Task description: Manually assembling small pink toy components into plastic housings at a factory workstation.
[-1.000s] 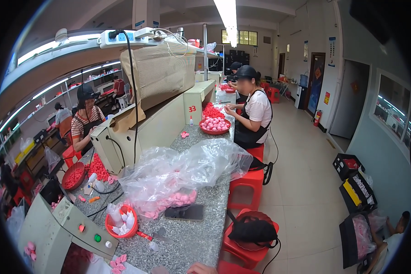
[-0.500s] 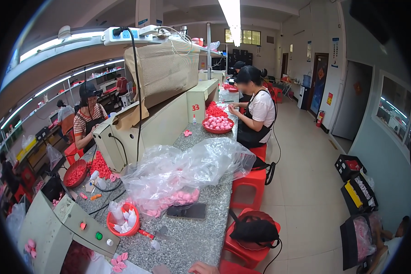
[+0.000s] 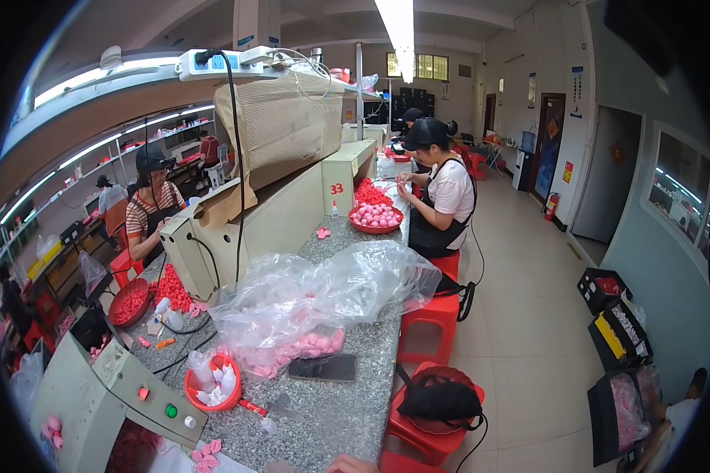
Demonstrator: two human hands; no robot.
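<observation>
Just a sliver of one hand, apparently my right hand [image 3: 352,464], shows at the bottom edge, over the front of the speckled grey bench [image 3: 323,422]. Its fingers are mostly cut off, so I cannot make out whether it holds anything. My left hand is out of the picture. Nearest along the bench lie a metal scraper-like blade [image 3: 284,407] and a small white-capped bottle [image 3: 269,426]. A red basket [image 3: 192,392] of white squeeze bottles [image 3: 226,380] stands farther left. Beyond are a dark phone [image 3: 322,367] and a big clear plastic bag [image 3: 315,288] by pink pieces [image 3: 312,344].
A pale machine [image 3: 95,394] with coloured buttons stands at left. Red stools [image 3: 434,335] line the bench's right side, one bearing a black bag [image 3: 440,398]. A co-worker [image 3: 446,185] sits farther along by a red tray [image 3: 375,229] of pink balls. Black crates [image 3: 619,331] stand by the wall.
The hand at the bottom edge has sunk slightly, so less of it shows. The co-worker along the bench has lowered their head. The bench items look unmoved.
</observation>
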